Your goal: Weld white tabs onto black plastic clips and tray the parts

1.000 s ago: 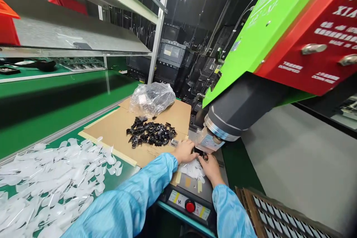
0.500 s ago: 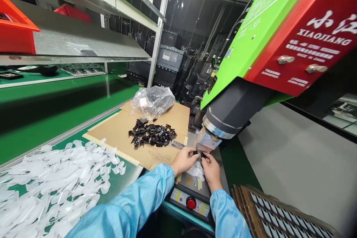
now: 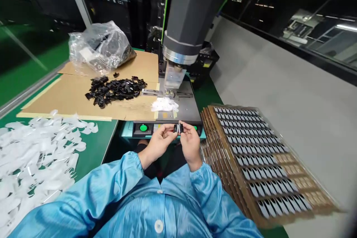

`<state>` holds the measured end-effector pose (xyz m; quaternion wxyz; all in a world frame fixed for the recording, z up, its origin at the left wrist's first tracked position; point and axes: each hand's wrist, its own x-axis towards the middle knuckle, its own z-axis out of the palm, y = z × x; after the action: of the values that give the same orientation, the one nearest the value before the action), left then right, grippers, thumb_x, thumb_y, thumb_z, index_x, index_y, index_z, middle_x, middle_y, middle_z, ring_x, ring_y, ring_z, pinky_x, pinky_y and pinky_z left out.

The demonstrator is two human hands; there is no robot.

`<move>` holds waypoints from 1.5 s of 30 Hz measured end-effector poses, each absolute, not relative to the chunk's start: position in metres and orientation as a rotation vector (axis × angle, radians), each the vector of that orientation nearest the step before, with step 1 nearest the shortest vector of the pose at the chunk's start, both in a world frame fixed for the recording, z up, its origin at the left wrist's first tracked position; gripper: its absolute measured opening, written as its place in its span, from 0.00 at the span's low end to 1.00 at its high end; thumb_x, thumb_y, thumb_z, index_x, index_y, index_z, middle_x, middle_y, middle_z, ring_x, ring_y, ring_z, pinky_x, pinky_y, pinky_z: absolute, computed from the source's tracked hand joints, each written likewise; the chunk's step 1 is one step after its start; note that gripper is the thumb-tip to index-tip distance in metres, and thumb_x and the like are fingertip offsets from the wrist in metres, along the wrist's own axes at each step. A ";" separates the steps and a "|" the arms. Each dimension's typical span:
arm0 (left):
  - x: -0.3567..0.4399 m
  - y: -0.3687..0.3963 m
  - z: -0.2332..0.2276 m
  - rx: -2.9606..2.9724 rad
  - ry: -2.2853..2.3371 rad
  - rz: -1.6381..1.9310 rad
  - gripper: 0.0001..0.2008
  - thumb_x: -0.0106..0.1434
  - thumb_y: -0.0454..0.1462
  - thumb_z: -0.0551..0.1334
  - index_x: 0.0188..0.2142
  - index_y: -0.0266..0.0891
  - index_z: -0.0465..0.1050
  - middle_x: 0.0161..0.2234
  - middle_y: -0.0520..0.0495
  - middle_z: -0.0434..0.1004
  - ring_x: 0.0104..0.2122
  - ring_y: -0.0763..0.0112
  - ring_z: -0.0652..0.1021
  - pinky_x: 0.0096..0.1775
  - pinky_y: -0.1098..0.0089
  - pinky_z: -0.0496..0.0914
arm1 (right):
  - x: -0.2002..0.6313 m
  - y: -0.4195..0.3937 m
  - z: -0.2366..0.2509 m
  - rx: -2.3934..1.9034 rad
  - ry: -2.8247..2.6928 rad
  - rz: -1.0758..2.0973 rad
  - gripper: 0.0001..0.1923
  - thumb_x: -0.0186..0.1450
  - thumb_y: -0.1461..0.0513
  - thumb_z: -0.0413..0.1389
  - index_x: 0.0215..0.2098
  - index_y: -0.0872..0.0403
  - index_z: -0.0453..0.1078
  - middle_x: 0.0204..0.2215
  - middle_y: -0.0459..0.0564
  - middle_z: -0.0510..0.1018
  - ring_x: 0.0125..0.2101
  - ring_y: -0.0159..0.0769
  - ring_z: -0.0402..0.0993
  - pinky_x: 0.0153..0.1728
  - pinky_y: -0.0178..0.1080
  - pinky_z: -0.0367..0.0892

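A small black plastic part with a pale strip down its middle (image 3: 178,128) is held up in front of the machine base. My left hand (image 3: 158,143) pinches its left side between thumb and fingers. My right hand (image 3: 191,144) grips the right side in the same way. Behind my hands, the metal base plate (image 3: 185,108) carries a small heap of white film pieces (image 3: 164,104). A metal fixture (image 3: 169,92) sits on the plate beneath the block-shaped press tool (image 3: 174,77), with a gap between them.
Curved black parts (image 3: 118,91) are heaped on cardboard (image 3: 67,93), near a clear plastic bag (image 3: 100,48). Many white film pieces (image 3: 36,156) cover the left table. At right stands a stack of brown trays (image 3: 223,156), its top one partly filled. A green button (image 3: 143,128) fronts the base.
My hands have drawn back from under the press tool toward my body, bringing the small black part out. My view has turned down and to the right.
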<state>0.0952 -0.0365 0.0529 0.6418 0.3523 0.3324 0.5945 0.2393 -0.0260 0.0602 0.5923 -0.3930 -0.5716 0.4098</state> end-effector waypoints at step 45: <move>0.088 -0.062 0.046 0.592 0.768 0.988 0.23 0.66 0.41 0.74 0.57 0.40 0.73 0.48 0.43 0.79 0.43 0.63 0.83 0.47 0.64 0.81 | 0.256 -0.071 0.049 -1.073 -1.297 1.126 0.19 0.61 0.63 0.56 0.51 0.51 0.65 0.42 0.49 0.73 0.37 0.37 0.73 0.39 0.39 0.74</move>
<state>0.0877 -0.0621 0.0459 0.7699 0.2730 0.3540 0.4554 0.2561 -0.0711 0.0491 0.5296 -0.4492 -0.5434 0.4716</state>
